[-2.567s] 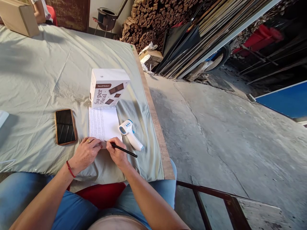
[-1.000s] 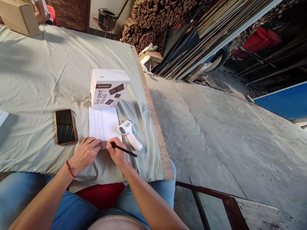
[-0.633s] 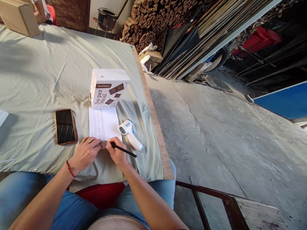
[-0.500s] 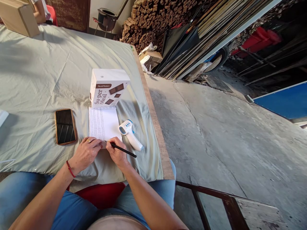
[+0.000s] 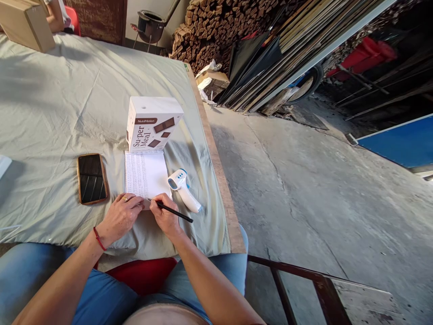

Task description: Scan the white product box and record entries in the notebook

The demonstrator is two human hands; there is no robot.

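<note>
My right hand (image 5: pixel 165 214) is closed around a black pen (image 5: pixel 175 211), its tip on the lower part of a white notepad (image 5: pixel 155 174). Rows of small handwriting fill the pad's left half. My left hand (image 5: pixel 123 215) lies flat on the pad's lower left edge, fingers stretched out, holding nothing. Just behind the pad stands an upright white box (image 5: pixel 154 124) with brown print. To the right of the pad rests a white and blue infrared thermometer (image 5: pixel 184 190). A smartphone (image 5: pixel 92 179) with a brown case lies left of the pad, screen up.
A pale cloth covers the table (image 5: pixel 67 113), whose bare wooden edge (image 5: pixel 218 180) runs along the right. At the far left stands a cardboard box (image 5: pixel 29 27), with another person's arm (image 5: pixel 54 16) behind it. Stacked firewood (image 5: pixel 199 34) and leaning boards (image 5: pixel 287 56) are beyond the table.
</note>
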